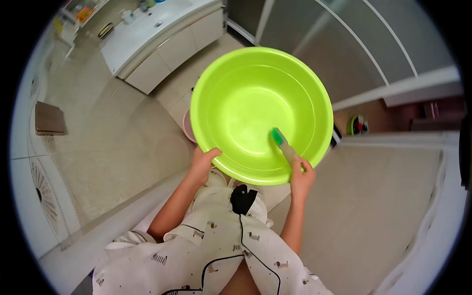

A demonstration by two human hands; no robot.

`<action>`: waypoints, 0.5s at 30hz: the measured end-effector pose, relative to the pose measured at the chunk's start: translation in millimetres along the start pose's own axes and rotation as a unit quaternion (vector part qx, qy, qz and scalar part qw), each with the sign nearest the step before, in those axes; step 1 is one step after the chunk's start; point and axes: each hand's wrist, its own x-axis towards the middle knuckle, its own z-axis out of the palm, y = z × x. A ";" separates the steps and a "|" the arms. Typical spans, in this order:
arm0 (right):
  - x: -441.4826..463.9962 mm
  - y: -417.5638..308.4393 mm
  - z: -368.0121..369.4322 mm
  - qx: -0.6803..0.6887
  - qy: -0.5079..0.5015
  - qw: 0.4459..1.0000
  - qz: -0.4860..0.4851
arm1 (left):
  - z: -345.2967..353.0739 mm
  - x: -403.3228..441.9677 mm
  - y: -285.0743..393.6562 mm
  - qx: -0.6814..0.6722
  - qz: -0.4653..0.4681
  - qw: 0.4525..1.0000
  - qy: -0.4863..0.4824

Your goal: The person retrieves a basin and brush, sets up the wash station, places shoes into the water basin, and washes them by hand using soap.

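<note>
So the left hand (pixel 201 164) has the green basin (pixel 255 105) pinched at its near-left rim, and the right hand (pixel 301 178), at its near-right rim, is gripping a green-ended brush (pixel 283 142) pointing inward. Pink tub (pixel 187 127) peeks out left of the basin.

The basin (pixel 246 108) hides the fingers of the left grip (pixel 200 164) beneath its rim, and most of a pink object (pixel 188 127) behind it. The right grip (pixel 301 178) covers the lower end of the green-ended tool (pixel 282 143), whose tip is too blurred to identify. The top edge cuts off the bench (pixel 160 24) and some of its small items (pixel 129 16), whose labels are unreadable. Contents of the small green container (pixel 357 125) are too small to tell. The bottom edge crops the patterned clothing (pixel 216 236); the black shape (pixel 243 198) near it is unclear.
</note>
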 end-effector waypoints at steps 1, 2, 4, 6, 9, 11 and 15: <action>8.0 0.3 3.5 0.007 -0.008 1.000 0.010 | 2.4 6.3 6.5 0.013 0.005 1.000 -0.001; 12.6 -6.9 9.0 0.015 -0.009 1.000 0.018 | 4.5 12.4 17.7 0.028 0.012 1.000 -0.003; 22.8 -12.1 23.0 0.030 -0.022 0.999 0.029 | 5.8 24.8 32.1 0.022 0.055 0.998 -0.014; 48.1 -20.9 37.1 0.070 -0.064 0.993 0.070 | 8.2 40.9 48.9 0.021 0.082 0.996 0.008; 82.8 -50.0 57.4 0.047 -0.066 0.997 -0.002 | 23.4 53.2 86.1 -0.003 0.098 0.994 0.048; 104.9 -76.7 80.9 0.042 -0.039 0.996 -0.072 | 23.4 71.3 94.9 -0.022 0.121 0.990 0.070; 133.0 -141.6 137.1 0.201 -0.014 0.979 0.039 | 8.8 101.0 116.9 -0.042 0.152 0.981 0.113</action>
